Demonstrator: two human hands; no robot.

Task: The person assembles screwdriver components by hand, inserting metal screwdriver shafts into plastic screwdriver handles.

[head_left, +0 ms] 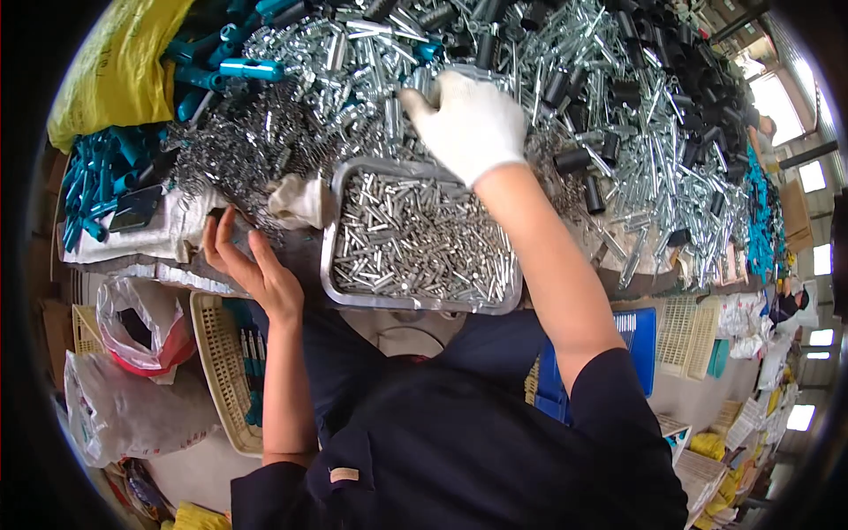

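The gloved right hand [471, 124] reaches over the tray [328, 256] of pins [415, 243], back up, to the silver parts [358, 66] beyond; its fingertips are hidden, so whether it grips I cannot tell. The bare left hand [259, 272] is raised near left of the tray, thumb and fingers apart.

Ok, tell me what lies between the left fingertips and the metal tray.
In the head view, a crumpled pale cloth and some dark metal coils lie between left fingertips and tray.
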